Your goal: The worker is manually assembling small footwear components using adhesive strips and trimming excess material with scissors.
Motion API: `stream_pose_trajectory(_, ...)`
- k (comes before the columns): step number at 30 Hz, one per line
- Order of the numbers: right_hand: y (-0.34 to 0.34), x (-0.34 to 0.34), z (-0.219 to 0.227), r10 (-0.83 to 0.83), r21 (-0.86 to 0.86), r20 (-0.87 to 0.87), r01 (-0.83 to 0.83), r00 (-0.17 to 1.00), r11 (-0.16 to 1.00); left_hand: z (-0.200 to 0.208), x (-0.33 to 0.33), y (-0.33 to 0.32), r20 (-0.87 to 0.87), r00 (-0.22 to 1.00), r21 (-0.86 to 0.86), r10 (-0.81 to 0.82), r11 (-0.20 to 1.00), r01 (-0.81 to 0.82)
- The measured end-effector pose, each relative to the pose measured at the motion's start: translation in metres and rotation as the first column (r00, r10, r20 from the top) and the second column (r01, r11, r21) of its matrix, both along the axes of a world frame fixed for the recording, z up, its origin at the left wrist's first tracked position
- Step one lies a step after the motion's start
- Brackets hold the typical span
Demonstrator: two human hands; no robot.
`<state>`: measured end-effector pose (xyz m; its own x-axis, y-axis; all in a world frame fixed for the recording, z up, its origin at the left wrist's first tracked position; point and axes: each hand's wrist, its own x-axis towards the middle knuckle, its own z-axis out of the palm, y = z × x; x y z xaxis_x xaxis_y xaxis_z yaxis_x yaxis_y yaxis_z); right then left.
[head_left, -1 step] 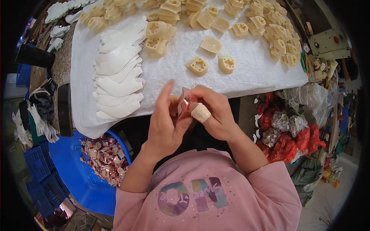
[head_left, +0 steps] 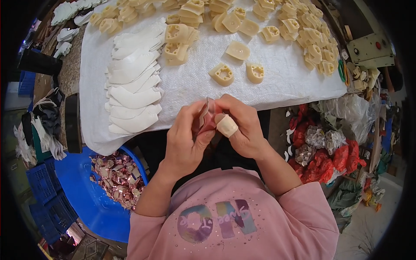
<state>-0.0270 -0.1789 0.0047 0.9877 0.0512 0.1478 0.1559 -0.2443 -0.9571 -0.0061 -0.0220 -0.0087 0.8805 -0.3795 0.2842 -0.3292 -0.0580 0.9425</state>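
Between my two hands, just off the table's near edge, is a shiny pink sheet-like piece (head_left: 207,118), bent and partly covered by my fingers. My left hand (head_left: 187,132) grips its left side, with thumb and fingers closed around it. From the right, the fingers of my right hand (head_left: 241,125) pinch it near the top. A cream wrapping (head_left: 227,126) covers my right thumb. Whether anything else sits inside the pink piece is hidden. Beyond my hands, two beige hollow shoe heels (head_left: 222,74) and a flat-faced one (head_left: 238,50) lie on the white cloth (head_left: 186,86).
Overlapping white cut pieces (head_left: 134,97) form a column on the cloth's left side. Piles of beige heels (head_left: 318,45) line the back and right. At lower left, a blue tub (head_left: 78,190) holds many shiny pink pieces (head_left: 117,180). Red bags (head_left: 318,167) lie at right.
My left fingers, stretched up and apart a moment ago, have folded down onto the pink piece. More of its surface now shows between my hands.
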Motion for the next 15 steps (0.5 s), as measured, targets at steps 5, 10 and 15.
stream_pose_trajectory(5,-0.008,0.003,0.000,0.085,0.375,-0.235,0.010,0.968,0.927,0.011,0.007,0.014,-0.202,0.976,0.006,-0.082,0.996,0.085)
stream_pose_trajectory(10,-0.022,0.017,-0.011,0.328,0.578,-0.259,-0.126,0.909,0.806,0.025,0.008,0.013,0.053,0.994,0.180,-0.096,0.980,0.085)
stream_pose_trajectory(15,-0.019,0.015,-0.001,0.209,-0.043,0.006,-0.208,0.978,0.977,0.015,0.007,0.009,0.080,0.993,0.206,-0.091,0.976,0.073)
